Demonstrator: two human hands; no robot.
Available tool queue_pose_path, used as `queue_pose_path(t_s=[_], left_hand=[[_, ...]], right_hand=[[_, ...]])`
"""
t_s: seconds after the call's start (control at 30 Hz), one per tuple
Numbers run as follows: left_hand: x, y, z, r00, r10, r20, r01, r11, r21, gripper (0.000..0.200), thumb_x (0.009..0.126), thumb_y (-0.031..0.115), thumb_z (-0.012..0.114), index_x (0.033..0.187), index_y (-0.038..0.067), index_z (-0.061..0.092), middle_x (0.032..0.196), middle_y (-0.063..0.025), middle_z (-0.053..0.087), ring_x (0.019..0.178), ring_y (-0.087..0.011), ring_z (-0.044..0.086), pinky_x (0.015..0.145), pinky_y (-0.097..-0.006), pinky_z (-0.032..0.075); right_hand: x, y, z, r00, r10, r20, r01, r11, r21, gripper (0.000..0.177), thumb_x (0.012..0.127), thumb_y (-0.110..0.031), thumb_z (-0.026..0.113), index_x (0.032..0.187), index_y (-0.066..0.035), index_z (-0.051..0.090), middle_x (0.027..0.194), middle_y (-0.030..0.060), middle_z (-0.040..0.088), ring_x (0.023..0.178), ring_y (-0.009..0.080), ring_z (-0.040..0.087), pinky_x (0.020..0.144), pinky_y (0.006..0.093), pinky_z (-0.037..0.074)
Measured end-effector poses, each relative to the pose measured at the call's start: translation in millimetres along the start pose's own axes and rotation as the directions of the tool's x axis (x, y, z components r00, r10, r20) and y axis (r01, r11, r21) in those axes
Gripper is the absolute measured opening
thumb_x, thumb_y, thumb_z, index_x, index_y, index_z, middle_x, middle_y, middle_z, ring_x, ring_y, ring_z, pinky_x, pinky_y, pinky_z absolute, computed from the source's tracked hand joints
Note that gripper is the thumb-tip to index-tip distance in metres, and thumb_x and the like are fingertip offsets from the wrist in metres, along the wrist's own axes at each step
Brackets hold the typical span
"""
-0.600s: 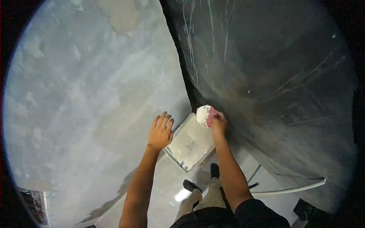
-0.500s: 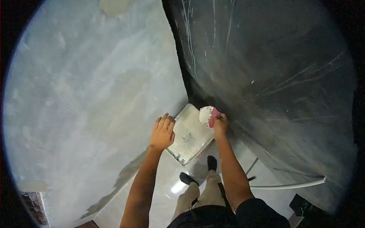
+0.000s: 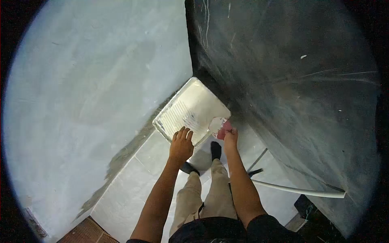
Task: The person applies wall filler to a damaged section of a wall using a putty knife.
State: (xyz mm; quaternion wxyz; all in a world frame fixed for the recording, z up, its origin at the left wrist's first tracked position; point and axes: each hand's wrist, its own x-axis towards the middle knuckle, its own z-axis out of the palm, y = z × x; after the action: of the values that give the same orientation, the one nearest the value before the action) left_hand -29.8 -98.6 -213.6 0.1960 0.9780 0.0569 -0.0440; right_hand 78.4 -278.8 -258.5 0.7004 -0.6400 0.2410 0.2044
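A white-coated paint tray [image 3: 204, 95] with a ribbed slope sits in the corner between the two walls. My right hand [image 3: 230, 139] pinches a flat pink scraper [image 3: 222, 130], its front part covered in white paint. The scraper overlaps the tray's near right corner in this view. Over the tray's near edge, close to the ribbed part, my left hand [image 3: 181, 146] has its fingers stretched out and slightly apart, with nothing in them.
A pale grey wall [image 3: 93, 81] rises on the left, a dark wall [image 3: 291, 93] with white streaks on the right. On the tiled floor [image 3: 125, 186] lie a white pipe [image 3: 300, 190] and a thin dark-ended tool [image 3: 256, 172]. My feet [image 3: 216, 150] stand just behind the tray.
The view has shifted, so the tray shows higher and more fully. My left hand has gone from the tray's left side to its near edge. The scraper has come back to the near right corner.
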Motion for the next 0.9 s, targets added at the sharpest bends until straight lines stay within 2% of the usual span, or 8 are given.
queue_pose_path(t_s=[0.1,0.17,0.23,0.3,0.43,0.5,0.7,0.9], left_hand=[[8,10,12,0.996,-0.074,0.054,0.075,0.997,-0.016,0.047,0.076,0.01,0.058,0.121,0.002,0.049,0.128,-0.0153,0.046,0.129,-0.0325,0.038,0.105,-0.0459,0.033],[15,12,19,0.992,-0.102,0.074,0.103,0.995,-0.017,0.047,0.077,0.01,0.058,0.122,0.002,0.048,0.128,-0.0156,0.046,0.129,-0.0327,0.038,0.105,-0.0462,0.032],[20,11,25,0.987,-0.128,0.093,0.131,0.991,-0.023,0.047,0.077,0.01,0.058,0.122,0.001,0.048,0.129,-0.0159,0.046,0.129,-0.0329,0.038,0.106,-0.0464,0.032],[19,6,32,0.985,-0.149,0.083,0.153,0.987,-0.045,0.047,0.078,0.01,0.058,0.123,0.001,0.048,0.129,-0.0163,0.046,0.129,-0.0336,0.038,0.106,-0.0471,0.031],[2,-10,40,0.979,-0.175,0.107,0.179,0.983,-0.027,0.047,0.079,0.011,0.058,0.124,0.001,0.047,0.13,-0.0167,0.045,0.129,-0.0345,0.038,0.107,-0.0476,0.031],[-1,-11,47,0.974,-0.194,0.118,0.2,0.979,-0.04,0.047,0.08,0.011,0.057,0.125,0.001,0.047,0.131,-0.017,0.045,0.13,-0.0346,0.037,0.107,-0.0482,0.03],[-2,-12,69,0.973,-0.207,0.107,0.217,0.972,-0.094,0.048,0.081,0.011,0.057,0.126,0.001,0.044,0.132,-0.0175,0.044,0.129,-0.0355,0.037,0.106,-0.0491,0.03],[0,-18,87,0.977,-0.194,0.086,0.202,0.974,-0.102,0.048,0.08,0.009,0.058,0.125,0.001,0.044,0.131,-0.0181,0.044,0.128,-0.0362,0.038,0.106,-0.0477,0.031]], right_hand=[[8,16,2,0.999,0.046,0.01,-0.047,0.995,0.092,0.007,0.09,-0.008,0.053,0.096,-0.007,0.052,0.083,0.0009,0.055,0.073,0.0128,0.055,0.067,0.0294,0.048],[36,61,-4,0.998,0.069,0.015,-0.07,0.959,0.274,0.009,0.089,-0.007,0.054,0.098,-0.006,0.051,0.081,0.0018,0.055,0.071,0.0151,0.056,0.067,0.0313,0.049],[42,60,-2,0.988,0.145,-0.045,-0.136,0.975,0.174,0.014,0.088,-0.006,0.054,0.102,-0.006,0.05,0.087,0.0049,0.055,0.076,0.0188,0.057,0.072,0.0341,0.05],[31,44,11,0.972,0.217,0.088,-0.234,0.907,0.349,0.017,0.089,-0.004,0.051,0.105,-0.006,0.048,0.099,0.0083,0.055,0.091,0.0209,0.056,0.081,0.0378,0.049],[40,90,21,0.965,0.241,0.105,-0.263,0.87,0.417,0.022,0.087,-0.001,0.049,0.108,-0.007,0.048,0.108,0.0098,0.053,0.099,0.0205,0.054,0.085,0.0385,0.047],[51,113,16,0.973,0.162,0.166,-0.226,0.826,0.516,0.028,0.085,0.002,0.048,0.111,-0.009,0.047,0.11,0.0083,0.054,0.098,0.0195,0.054,0.084,0.0383,0.046],[56,125,9,0.969,0.221,0.115,-0.248,0.839,0.483,0.034,0.084,0.002,0.048,0.114,-0.013,0.046,0.112,0.0051,0.054,0.099,0.0204,0.054,0.087,0.0373,0.045],[54,138,-1,0.958,0.24,0.158,-0.286,0.833,0.473,0.03,0.089,-0.003,0.05,0.116,-0.015,0.046,0.114,0.0047,0.053,0.102,0.0196,0.054,0.086,0.0354,0.047]])
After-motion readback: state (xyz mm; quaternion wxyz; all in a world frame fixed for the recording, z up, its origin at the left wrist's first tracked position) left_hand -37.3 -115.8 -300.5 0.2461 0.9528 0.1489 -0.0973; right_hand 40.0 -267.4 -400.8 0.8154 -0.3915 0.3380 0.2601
